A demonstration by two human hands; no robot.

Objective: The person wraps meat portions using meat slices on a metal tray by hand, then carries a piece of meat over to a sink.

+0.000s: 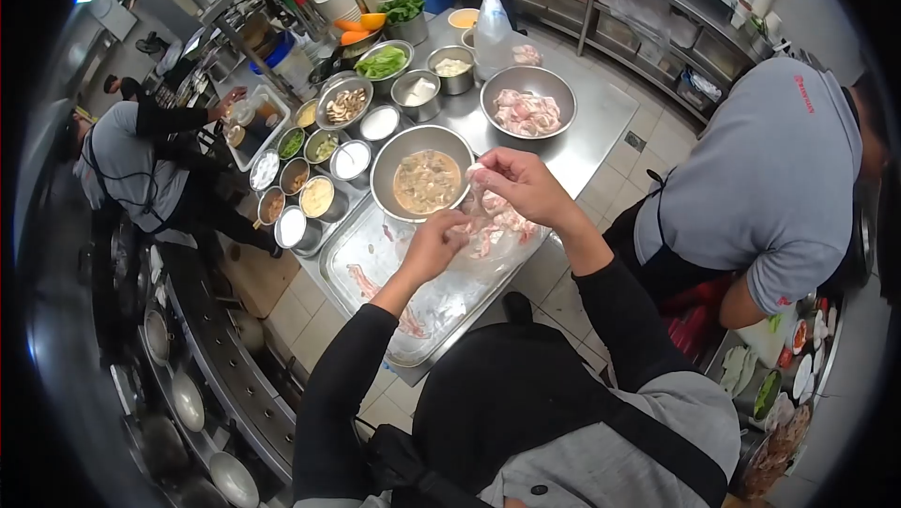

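Observation:
Both my hands are over the right part of a metal tray (pixel 352 259), just right of a steel bowl (pixel 380 166) of brownish liquid with pieces in it. My right hand (pixel 521 184) is closed, pinching the top of a clear plastic bag (pixel 511 245) that holds raw pinkish meat. On the bag's left side is my left hand (pixel 436 245), fingers curled together near the plastic; what they grip is too small to make out. Strips of raw meat (pixel 361 281) lie on the tray. Behind my right hand stands a steel bowl of raw meat (pixel 527 105).
Small containers of white powder (pixel 351 160), mushrooms (pixel 345 105) and greens (pixel 382 61) crowd the table's left side. A bent-over person (pixel 751 170) is close on the right. Another person (pixel 127 151) works at the far left. Wok burners (pixel 225 367) line the lower left.

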